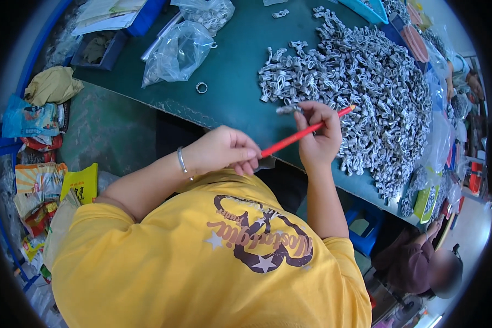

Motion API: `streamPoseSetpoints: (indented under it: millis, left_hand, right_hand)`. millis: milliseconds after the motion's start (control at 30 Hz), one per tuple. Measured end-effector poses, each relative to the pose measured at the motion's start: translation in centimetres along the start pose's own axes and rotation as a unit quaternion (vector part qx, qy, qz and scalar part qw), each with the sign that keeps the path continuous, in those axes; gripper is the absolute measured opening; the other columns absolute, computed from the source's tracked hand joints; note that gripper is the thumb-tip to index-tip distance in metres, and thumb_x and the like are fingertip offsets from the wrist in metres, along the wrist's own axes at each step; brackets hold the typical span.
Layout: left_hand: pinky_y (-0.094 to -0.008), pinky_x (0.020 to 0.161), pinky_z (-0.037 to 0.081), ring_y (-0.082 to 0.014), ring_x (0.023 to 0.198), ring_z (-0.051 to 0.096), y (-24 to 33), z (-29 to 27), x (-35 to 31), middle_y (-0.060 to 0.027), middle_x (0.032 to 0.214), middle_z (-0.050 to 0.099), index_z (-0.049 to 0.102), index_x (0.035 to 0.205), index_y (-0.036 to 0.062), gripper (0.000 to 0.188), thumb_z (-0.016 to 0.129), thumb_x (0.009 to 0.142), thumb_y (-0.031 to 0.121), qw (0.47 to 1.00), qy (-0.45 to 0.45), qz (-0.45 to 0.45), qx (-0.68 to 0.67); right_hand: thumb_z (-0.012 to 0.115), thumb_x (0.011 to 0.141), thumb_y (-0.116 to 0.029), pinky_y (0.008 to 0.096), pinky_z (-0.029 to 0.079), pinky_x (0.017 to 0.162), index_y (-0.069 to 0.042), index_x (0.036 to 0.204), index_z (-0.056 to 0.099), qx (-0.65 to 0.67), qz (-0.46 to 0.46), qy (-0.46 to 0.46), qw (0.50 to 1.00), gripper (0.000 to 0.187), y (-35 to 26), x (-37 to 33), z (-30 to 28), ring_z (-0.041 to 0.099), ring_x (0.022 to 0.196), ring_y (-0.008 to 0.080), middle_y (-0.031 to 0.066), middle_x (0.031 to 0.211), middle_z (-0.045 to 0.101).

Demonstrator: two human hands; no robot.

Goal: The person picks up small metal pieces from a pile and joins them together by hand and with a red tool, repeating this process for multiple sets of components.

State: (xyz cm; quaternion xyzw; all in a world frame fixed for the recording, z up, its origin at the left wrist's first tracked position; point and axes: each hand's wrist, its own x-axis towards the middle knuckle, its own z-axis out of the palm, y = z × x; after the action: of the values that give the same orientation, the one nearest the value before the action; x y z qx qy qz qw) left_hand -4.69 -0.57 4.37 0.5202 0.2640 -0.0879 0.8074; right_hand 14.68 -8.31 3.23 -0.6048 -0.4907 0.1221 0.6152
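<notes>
A red pencil (290,143) slants across in front of me above the table's near edge, its pale sharpened end up to the right. My right hand (321,131) is closed around its upper part. At the tips of that hand's thumb and forefinger is a small grey metal clip-like piece (287,110). My left hand (224,151) has its fingers curled in at the pencil's lower end; whether anything else is inside them is hidden. Just beyond my right hand spreads a large heap of small grey looped metal pieces (366,93) on the green table (229,82).
A metal ring (201,87) and clear plastic bags (179,52) lie at the table's left. Behind them stands a grey-blue bin (101,50). Packages (38,183) crowd the left side. A blue stool (366,227) is below the table; another person (415,262) sits at right.
</notes>
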Motion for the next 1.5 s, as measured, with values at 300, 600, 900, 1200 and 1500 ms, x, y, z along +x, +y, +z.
streamPoseSetpoints:
  millis: [300, 600, 900, 1200, 1500]
  left_hand:
    - [-0.0216, 0.065, 0.052, -0.0114, 0.072, 0.062, 1.2, 1.6, 1.7, -0.0078, 0.083, 0.062, 0.057, 0.103, -0.0034, 0.021, 0.06, 0.082, 0.001, 0.961, 0.146, 0.201, -0.119]
    - [-0.0201, 0.068, 0.051, -0.0094, 0.076, 0.06, 0.9, 2.4, 1.3, -0.0063, 0.086, 0.061, 0.058, 0.096, -0.0038, 0.021, 0.065, 0.076, -0.005, 0.928, 0.19, 0.32, 0.009]
    - [-0.0215, 0.067, 0.052, -0.0108, 0.074, 0.062, 1.0, 2.3, 1.5, -0.0085, 0.088, 0.062, 0.06, 0.1, -0.0033, 0.021, 0.061, 0.079, -0.003, 0.952, 0.168, 0.233, -0.105]
    - [-0.0225, 0.056, 0.049, -0.0105, 0.066, 0.055, 1.1, 2.0, 1.8, -0.0055, 0.079, 0.054, 0.054, 0.104, -0.001, 0.023, 0.048, 0.092, 0.017, 0.921, 0.047, 0.049, -0.384]
    - [-0.0186, 0.045, 0.026, -0.005, 0.053, 0.033, 0.8, 1.8, 1.9, 0.0033, 0.065, 0.039, 0.047, 0.085, 0.0092, 0.012, 0.058, 0.087, 0.016, 0.955, 0.068, 0.063, -0.282]
  right_hand:
    - [0.057, 0.077, 0.013, 0.026, 0.049, 0.074, -0.004, 0.081, 0.038, 0.159, 0.045, -0.055, 0.985, 0.025, -2.2, -2.7, -0.5, 0.059, 0.081, 0.0178, 0.0189, 0.097, 0.058]
    - [0.057, 0.081, 0.008, 0.0247, 0.052, 0.067, -0.005, 0.083, 0.04, 0.351, 0.248, -0.086, 0.899, 0.021, -1.3, -3.7, -1.2, 0.06, 0.077, 0.0164, 0.019, 0.096, 0.06]
    - [0.065, 0.068, 0.015, 0.0284, 0.048, 0.073, -0.005, 0.083, 0.039, 0.236, 0.052, -0.027, 0.97, 0.036, -2.3, -4.0, -0.9, 0.057, 0.085, 0.0185, 0.0174, 0.095, 0.058]
    - [0.073, 0.064, 0.006, 0.0328, 0.047, 0.07, -0.005, 0.074, 0.043, 0.065, -0.133, -0.163, 0.975, 0.033, -3.3, -2.6, -0.1, 0.06, 0.078, 0.0263, 0.0149, 0.09, 0.064]
    - [0.071, 0.067, -0.004, 0.0411, 0.04, 0.063, -0.002, 0.08, 0.046, -0.323, -0.17, -0.01, 0.931, 0.028, 0.6, 4.6, -0.2, 0.052, 0.073, 0.0336, 0.0139, 0.082, 0.057]
